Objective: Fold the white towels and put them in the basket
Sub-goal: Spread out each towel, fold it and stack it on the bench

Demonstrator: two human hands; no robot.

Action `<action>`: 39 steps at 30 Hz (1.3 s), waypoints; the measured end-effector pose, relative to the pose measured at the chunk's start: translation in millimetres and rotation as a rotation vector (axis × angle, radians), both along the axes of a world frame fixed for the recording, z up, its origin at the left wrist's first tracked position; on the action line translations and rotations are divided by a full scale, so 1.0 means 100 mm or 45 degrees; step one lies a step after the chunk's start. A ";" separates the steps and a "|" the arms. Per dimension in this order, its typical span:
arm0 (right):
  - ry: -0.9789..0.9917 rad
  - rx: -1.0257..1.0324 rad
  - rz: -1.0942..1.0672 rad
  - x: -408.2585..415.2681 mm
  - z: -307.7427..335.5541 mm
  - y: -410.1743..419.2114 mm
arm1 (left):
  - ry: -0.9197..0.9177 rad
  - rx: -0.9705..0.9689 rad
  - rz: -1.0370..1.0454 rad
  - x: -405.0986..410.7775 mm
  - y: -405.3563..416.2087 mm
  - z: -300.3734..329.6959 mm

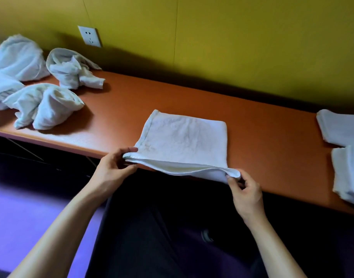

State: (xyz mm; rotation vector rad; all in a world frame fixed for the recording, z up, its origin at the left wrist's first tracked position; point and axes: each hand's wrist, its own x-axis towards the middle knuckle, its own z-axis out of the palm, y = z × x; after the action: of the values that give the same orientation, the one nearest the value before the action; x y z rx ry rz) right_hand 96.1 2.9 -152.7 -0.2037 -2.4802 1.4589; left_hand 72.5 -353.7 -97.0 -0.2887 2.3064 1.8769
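table (252, 125) | centre, at near edge: half-folded towel (184, 137) | far left: crumpled towels (41, 105) (several, bunched) | far right: folded towels (340, 127) | behind: wall socket (89, 36)

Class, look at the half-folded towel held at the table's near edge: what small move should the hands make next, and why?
Probably lift both near corners and carry them to the far edge. The left hand and right hand each pinch a corner of the towel, which lies flat on the table.
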 end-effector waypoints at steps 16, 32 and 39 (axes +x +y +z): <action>0.078 -0.028 -0.213 -1.49 0.17 0.03 | 0.248 -0.453 0.396 -1.48 0.33 -0.35; 0.127 0.737 -0.108 -2.18 -0.24 0.20 | 0.572 -1.307 0.049 -2.10 0.71 -0.79; 0.097 0.975 0.496 -2.13 -0.42 0.20 | 0.826 -1.439 -0.604 -1.33 1.34 -0.85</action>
State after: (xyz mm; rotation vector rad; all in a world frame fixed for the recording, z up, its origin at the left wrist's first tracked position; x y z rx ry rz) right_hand -116.8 23.2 -194.8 0.4894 -2.9007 0.4966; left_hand -60.2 -219.6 -182.3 0.8017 3.1966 0.3087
